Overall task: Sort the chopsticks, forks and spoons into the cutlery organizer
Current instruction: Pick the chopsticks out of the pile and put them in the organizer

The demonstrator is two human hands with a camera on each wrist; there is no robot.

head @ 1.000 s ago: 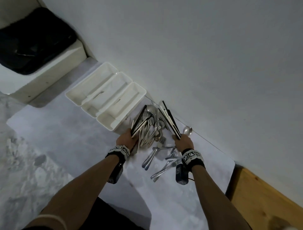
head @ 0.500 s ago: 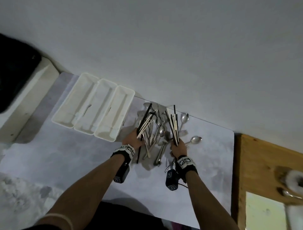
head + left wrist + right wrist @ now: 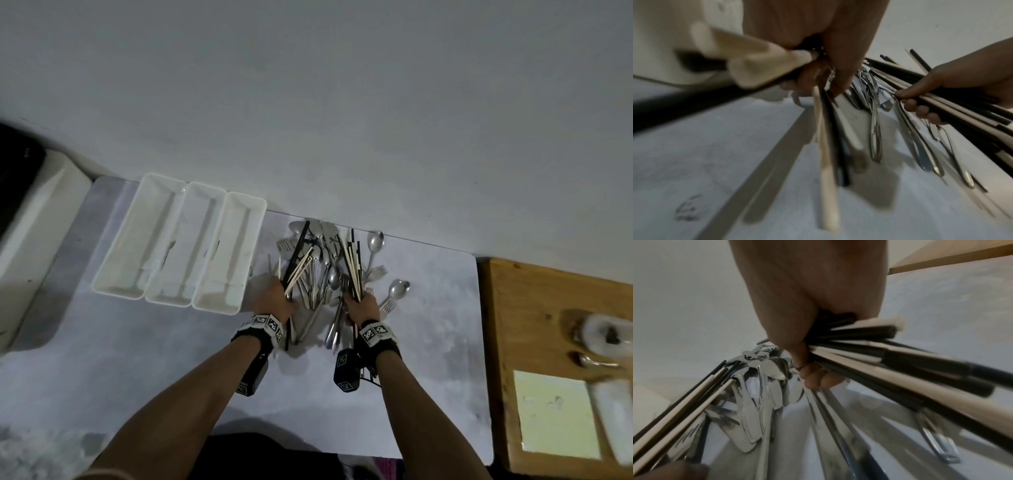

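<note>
My left hand (image 3: 278,297) is curled tight round a bunch of black and pale chopsticks (image 3: 297,265), and my right hand (image 3: 363,306) grips a second bundle of chopsticks (image 3: 352,265) the same way. Between my fists the forks and spoons (image 3: 322,274) lie heaped on the grey mat (image 3: 171,359). The white cutlery organizer (image 3: 178,291) sits just left of the heap, its three compartments side by side

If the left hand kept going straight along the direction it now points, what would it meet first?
Most likely the heap of forks and spoons just ahead of the left hand, which grips a bundle of chopsticks angled up-right. The cutlery organizer lies off to its left, though depth is unclear.
</note>
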